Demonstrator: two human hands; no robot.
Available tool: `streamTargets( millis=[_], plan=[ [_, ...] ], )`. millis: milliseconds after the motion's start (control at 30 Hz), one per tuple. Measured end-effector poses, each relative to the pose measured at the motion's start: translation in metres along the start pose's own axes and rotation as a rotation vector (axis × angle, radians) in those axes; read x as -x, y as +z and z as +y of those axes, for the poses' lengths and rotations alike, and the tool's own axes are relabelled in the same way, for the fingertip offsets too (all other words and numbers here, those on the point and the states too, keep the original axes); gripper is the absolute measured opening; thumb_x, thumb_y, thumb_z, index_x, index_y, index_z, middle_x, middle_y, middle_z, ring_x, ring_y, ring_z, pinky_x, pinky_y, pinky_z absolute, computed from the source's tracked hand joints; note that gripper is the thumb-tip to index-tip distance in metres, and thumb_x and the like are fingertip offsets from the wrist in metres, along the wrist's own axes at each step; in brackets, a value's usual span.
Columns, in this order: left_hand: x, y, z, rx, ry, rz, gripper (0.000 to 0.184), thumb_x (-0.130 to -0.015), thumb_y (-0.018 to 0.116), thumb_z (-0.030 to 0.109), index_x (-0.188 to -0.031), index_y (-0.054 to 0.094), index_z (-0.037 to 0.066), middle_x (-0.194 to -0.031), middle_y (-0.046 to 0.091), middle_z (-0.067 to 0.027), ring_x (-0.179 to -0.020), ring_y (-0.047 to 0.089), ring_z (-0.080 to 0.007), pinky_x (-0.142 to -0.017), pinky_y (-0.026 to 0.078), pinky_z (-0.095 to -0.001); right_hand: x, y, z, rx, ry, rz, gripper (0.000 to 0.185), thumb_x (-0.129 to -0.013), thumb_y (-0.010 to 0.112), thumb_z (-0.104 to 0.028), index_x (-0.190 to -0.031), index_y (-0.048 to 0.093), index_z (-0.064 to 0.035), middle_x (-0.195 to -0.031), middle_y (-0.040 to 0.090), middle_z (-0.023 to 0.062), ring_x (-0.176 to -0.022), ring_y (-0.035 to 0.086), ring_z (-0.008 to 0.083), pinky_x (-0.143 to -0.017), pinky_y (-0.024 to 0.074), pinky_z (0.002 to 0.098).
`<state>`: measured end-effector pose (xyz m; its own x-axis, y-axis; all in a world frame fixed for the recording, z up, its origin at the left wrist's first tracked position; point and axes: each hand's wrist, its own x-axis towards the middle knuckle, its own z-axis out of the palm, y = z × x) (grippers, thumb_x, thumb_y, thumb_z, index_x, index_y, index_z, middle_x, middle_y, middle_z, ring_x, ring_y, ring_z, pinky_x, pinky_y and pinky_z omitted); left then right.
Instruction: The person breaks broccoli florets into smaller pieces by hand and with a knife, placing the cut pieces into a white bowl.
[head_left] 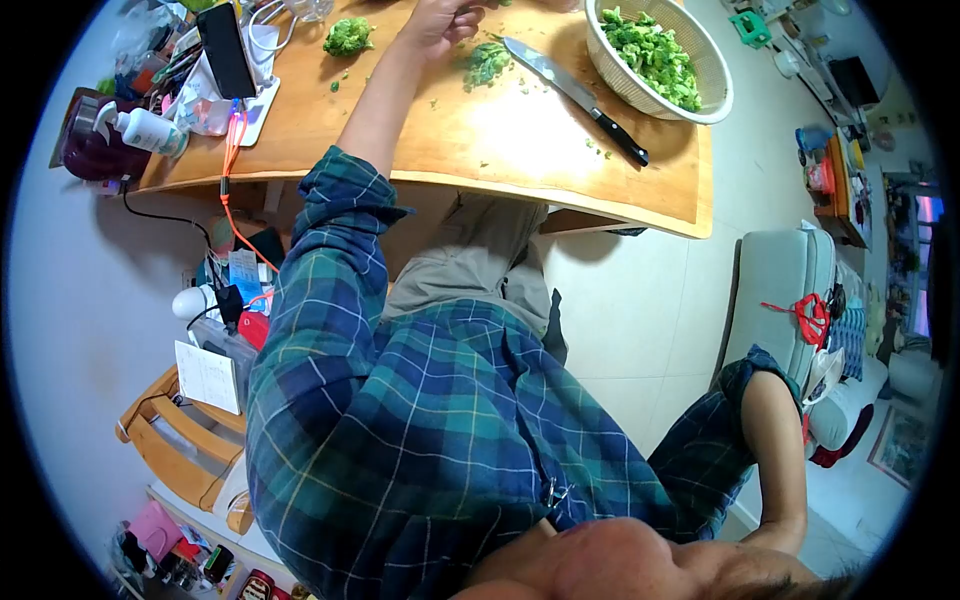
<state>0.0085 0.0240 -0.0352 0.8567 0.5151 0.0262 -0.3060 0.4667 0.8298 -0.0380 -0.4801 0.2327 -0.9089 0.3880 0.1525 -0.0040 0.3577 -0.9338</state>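
My left hand (440, 25) is at the top edge over the wooden table (430, 140), its fingers curled together. A bit of green shows beside its fingertips; what it holds is too cut off to name. Just right of this hand, a small broccoli piece (489, 63) lies by the tip of a knife (575, 90) with a black handle. Another broccoli floret (348, 37) rests to the left. A white basket (718, 100) at the right holds chopped broccoli (650, 55). My right forearm (778, 450) is bent up towards my head, and its hand is out of sight.
On the table's left stand a phone (226, 52), a pump bottle (150, 132) and orange cables (232, 150). A wooden chair (165, 440) is at the lower left. A pale padded seat (770, 290) stands at the right. Green crumbs dot the tabletop.
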Motion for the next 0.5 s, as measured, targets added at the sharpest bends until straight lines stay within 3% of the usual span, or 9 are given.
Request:
streamTargets(
  millis=[233, 300, 367, 400, 433, 467, 500],
  plan=[
    [0.007, 0.013, 0.009, -0.02, 0.052, -0.046, 0.008, -0.093, 0.051, 0.017, -0.086, 0.049, 0.014, -0.061, 0.043, 0.0051, -0.044, 0.033, -0.0022, -0.038, 0.026, -0.0161, 0.033, -0.074, 0.017, 0.016, -0.034, -0.089, 0.02, -0.07, 0.064, -0.018, -0.079, 0.066, 0.0003, -0.064, 0.061, 0.0122, -0.057, 0.059, 0.0303, -0.052, 0.0476, 0.042],
    [0.0, 0.006, 0.007, 0.026, 0.048, -0.136, 0.007, -0.095, 0.049, 0.018, -0.092, 0.052, 0.012, -0.062, 0.049, 0.0031, -0.045, 0.039, -0.0032, -0.036, 0.031, -0.0171, 0.054, -0.122, 0.065, 0.117, -0.286, 0.006, 0.023, -0.094, 0.048, -0.019, -0.101, 0.064, -0.0034, -0.099, 0.063, 0.0123, -0.061, 0.062, 0.0115, -0.042, 0.0405, 0.0196],
    [0.008, 0.015, 0.014, 0.014, 0.064, -0.145, 0.011, -0.094, 0.052, 0.017, -0.098, 0.052, 0.006, -0.081, 0.056, -0.0047, -0.05, 0.033, -0.0011, -0.039, 0.026, -0.0124, 0.053, -0.146, 0.127, 0.163, -0.113, 0.883, 0.025, -0.095, 0.048, -0.018, -0.105, 0.063, -0.0019, -0.093, 0.063, 0.0134, -0.057, 0.059, 0.015, -0.048, 0.0452, 0.023],
    [0.013, 0.023, 0.019, 0.061, 0.026, -0.169, 0.013, -0.094, 0.051, 0.016, -0.099, 0.053, 0.004, -0.088, 0.06, -0.0107, -0.049, 0.032, -0.0002, -0.039, 0.026, -0.0115, 0.055, -0.174, 0.155, 0.196, 0.09, 1.184, 0.026, -0.094, 0.05, -0.015, -0.114, 0.06, -0.0035, -0.097, 0.063, 0.0116, -0.064, 0.059, 0.0137, -0.053, 0.0477, 0.0238],
    [0.015, 0.027, 0.019, 0.056, 0.022, -0.176, 0.013, -0.094, 0.051, 0.016, -0.099, 0.053, 0.004, -0.088, 0.06, -0.0107, -0.049, 0.032, -0.0002, -0.039, 0.026, -0.0115, 0.056, -0.201, 0.183, 0.159, 0.301, 1.461, 0.032, -0.092, 0.053, -0.013, -0.123, 0.056, -0.005, -0.1, 0.063, 0.0098, -0.07, 0.059, 0.0125, -0.059, 0.0502, 0.0247],
    [0.016, 0.031, 0.019, 0.074, -0.033, -0.14, 0.013, -0.094, 0.05, 0.016, -0.1, 0.053, 0.004, -0.088, 0.06, -0.0112, -0.049, 0.032, -0.0001, -0.039, 0.026, -0.0114, 0.046, -0.227, 0.221, 0.275, 0.292, 1.529, 0.038, -0.091, 0.057, -0.013, -0.127, 0.052, -0.0042, -0.11, 0.059, 0.0074, -0.081, 0.059, 0.0121, -0.07, 0.0508, 0.0252],
    [0.016, 0.033, 0.017, 0.091, -0.097, -0.105, 0.013, -0.094, 0.05, 0.015, -0.1, 0.053, 0.004, -0.087, 0.059, -0.0116, -0.048, 0.031, 0.0001, -0.038, 0.026, -0.0113, 0.053, -0.245, 0.257, 0.49, 0.368, 1.434, 0.047, -0.091, 0.056, -0.016, -0.136, 0.043, -0.007, -0.131, 0.047, 0.0089, -0.092, 0.057, 0.0098, -0.074, 0.05, 0.0231]
  ],
)
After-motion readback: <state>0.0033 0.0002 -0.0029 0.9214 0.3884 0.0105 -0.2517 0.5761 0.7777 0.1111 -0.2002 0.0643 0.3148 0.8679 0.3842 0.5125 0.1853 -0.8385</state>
